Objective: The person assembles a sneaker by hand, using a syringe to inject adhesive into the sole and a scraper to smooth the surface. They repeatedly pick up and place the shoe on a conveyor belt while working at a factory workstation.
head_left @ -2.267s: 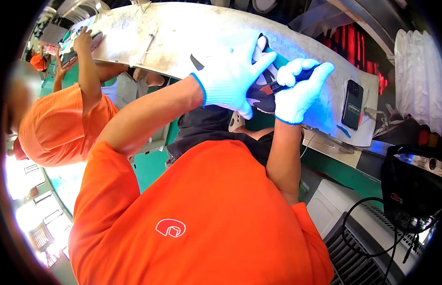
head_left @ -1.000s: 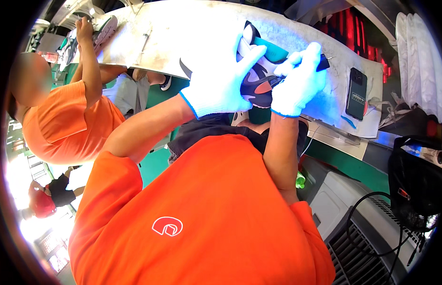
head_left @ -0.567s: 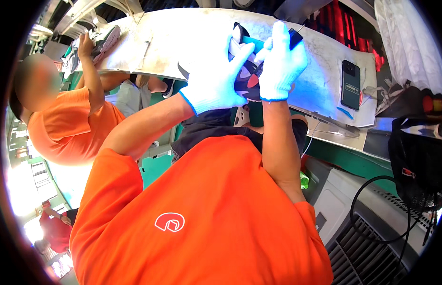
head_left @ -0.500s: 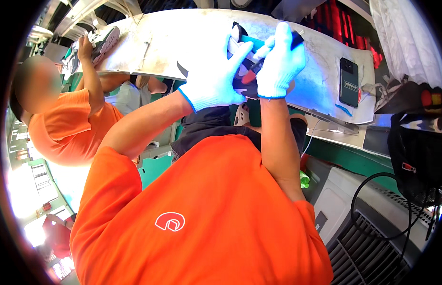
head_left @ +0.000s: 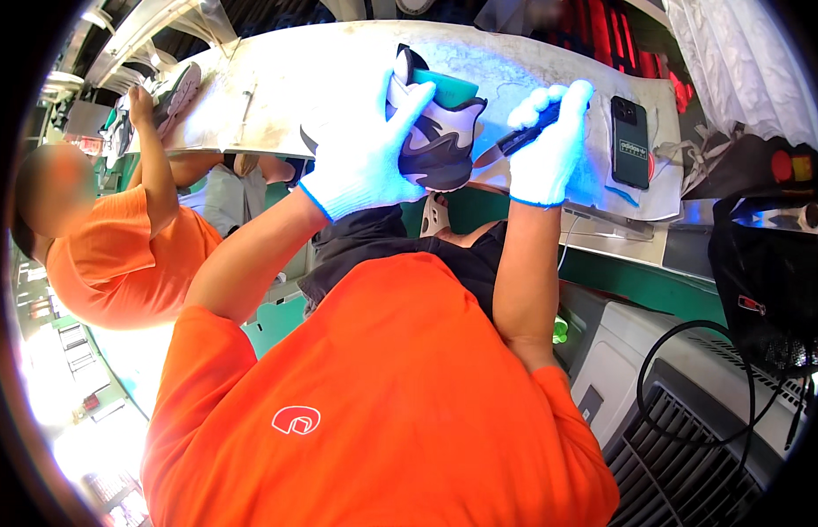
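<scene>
In white knit gloves with blue cuffs, both of my hands are over the near edge of the workbench. My left hand (head_left: pixel 367 158) is closed on a sneaker (head_left: pixel 440 147) in grey, white and black, with its thumb across the upper. A teal insert (head_left: pixel 448 89) shows in the shoe's opening. Just right of the shoe, my right hand (head_left: pixel 550 145) grips a dark-handled tool (head_left: pixel 520 139). Its flat, reddish-brown tip points left toward the shoe, with a small gap between them. The tool's exact kind is unclear.
A dark phone (head_left: pixel 629 142) lies on the workbench (head_left: pixel 295 66) at right, beside a small blue strip (head_left: pixel 622 197). To the left, a person in orange (head_left: pixel 119 246) handles another shoe (head_left: pixel 176 98). A black bag (head_left: pixel 765 272) hangs far right above a grey machine (head_left: pixel 633 351).
My right hand has moved right, drawing the tool away from the shoe. The shoe has turned in my left hand, so its grey and black side now shows.
</scene>
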Tool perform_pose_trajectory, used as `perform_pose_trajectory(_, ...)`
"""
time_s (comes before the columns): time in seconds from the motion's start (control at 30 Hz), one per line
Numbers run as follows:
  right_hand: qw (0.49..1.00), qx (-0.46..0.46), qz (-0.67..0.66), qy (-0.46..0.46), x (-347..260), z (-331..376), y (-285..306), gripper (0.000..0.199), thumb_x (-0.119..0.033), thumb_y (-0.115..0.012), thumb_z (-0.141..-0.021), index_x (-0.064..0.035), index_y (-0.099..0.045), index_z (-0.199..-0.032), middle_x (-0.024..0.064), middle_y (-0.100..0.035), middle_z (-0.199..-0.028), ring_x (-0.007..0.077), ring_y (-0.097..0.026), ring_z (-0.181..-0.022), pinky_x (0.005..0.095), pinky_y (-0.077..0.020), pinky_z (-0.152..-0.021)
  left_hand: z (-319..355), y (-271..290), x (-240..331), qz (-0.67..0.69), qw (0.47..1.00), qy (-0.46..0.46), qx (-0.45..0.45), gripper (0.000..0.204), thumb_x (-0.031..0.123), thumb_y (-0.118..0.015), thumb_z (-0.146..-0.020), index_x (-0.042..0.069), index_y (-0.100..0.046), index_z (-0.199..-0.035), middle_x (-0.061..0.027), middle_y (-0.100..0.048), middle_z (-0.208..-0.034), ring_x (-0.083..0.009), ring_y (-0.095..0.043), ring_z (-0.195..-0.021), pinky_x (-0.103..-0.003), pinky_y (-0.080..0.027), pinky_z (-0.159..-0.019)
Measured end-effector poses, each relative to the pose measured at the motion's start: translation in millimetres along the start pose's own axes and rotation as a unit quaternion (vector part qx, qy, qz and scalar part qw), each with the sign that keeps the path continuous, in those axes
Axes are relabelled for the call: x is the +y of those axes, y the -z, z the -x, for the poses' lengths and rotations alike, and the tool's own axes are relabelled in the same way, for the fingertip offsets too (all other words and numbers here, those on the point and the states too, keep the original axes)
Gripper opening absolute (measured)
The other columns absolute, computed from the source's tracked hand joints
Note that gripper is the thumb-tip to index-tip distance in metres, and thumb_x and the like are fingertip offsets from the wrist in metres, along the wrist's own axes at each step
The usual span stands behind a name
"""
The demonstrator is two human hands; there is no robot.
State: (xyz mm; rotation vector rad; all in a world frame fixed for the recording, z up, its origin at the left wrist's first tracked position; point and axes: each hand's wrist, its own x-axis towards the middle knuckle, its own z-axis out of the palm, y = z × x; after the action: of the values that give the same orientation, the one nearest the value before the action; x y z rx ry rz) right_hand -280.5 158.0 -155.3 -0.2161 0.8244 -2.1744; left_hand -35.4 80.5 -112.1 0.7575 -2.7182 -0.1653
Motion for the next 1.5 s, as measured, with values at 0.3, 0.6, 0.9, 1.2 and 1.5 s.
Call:
perform_pose_trajectory(0.3, 0.984, 0.042, -0.086, -0.147, 7.4, 51.1, 4.1, 0.032, -0.044, -0.065, -0.116, -0.0171, -0.061, -0.099, 0.0000, -0.063, -0.082, 0.0155, -0.055, -0.064, 0.0336, -0.0492, -0.057, 0.7, 3.4, 1.4, -0.021, 1.000, -0.010, 0.017, 0.118, 0.037, -0.102, -0.064, 0.015, -0.051, -0.168, -0.0374, -0.039, -0.165, -0.0597, -0.052, -0.145, -0.063, -0.052, -0.113)
perform_pose_trajectory(0.6, 0.977, 0.178, -0.044, -0.107, 54.2, 83.7, -14.2, 0.044, -0.040, -0.064, -0.114, -0.0084, -0.058, -0.083, 0.0170, -0.074, -0.110, 0.0297, -0.071, -0.109, 0.0464, -0.0537, -0.110, 4.4, 3.6, 5.2, 0.046, 0.997, 0.001, 0.054, 0.111, 0.037, -0.104, -0.060, 0.012, -0.058, -0.158, -0.0381, -0.046, -0.156, -0.0570, -0.059, -0.134, -0.061, -0.056, -0.103)
perform_pose_trajectory(0.9, 0.968, 0.236, 0.056, -0.068, 70.6, 64.9, -13.0, 0.040, -0.035, -0.068, -0.113, -0.0085, -0.059, -0.085, 0.0045, -0.064, -0.091, 0.0157, -0.063, -0.084, 0.0346, -0.0552, -0.079, -10.5, 4.1, -7.5, 0.066, 0.997, 0.013, 0.022, 0.116, 0.031, -0.104, -0.055, 0.017, -0.058, -0.161, -0.0375, -0.043, -0.160, -0.0541, -0.059, -0.135, -0.060, -0.055, -0.102)
perform_pose_trajectory(1.2, 0.958, 0.230, 0.136, -0.105, 72.0, 36.2, -22.5, 0.016, -0.020, -0.070, -0.109, -0.0077, -0.069, -0.099, 0.0033, -0.069, -0.095, 0.0194, -0.073, -0.085, 0.0377, -0.0628, -0.080, -8.2, -7.2, -0.5, 0.059, 0.995, 0.061, 0.053, 0.115, 0.029, -0.102, -0.054, 0.018, -0.060, -0.161, -0.0395, -0.042, -0.159, -0.0531, -0.060, -0.133, -0.060, -0.054, -0.104)
perform_pose_trajectory(1.5, 0.967, 0.148, 0.072, -0.192, 52.1, 30.4, -46.2, 0.041, -0.044, -0.071, -0.112, -0.0137, -0.061, -0.086, 0.0047, -0.070, -0.091, 0.0223, -0.071, -0.091, 0.0415, -0.0610, -0.089, 0.8, 19.3, -9.8, 0.068, 0.989, 0.125, 0.038, 0.131, 0.040, -0.102, -0.047, 0.017, -0.053, -0.167, -0.0371, -0.047, -0.158, -0.0527, -0.065, -0.127, -0.058, -0.055, -0.102)
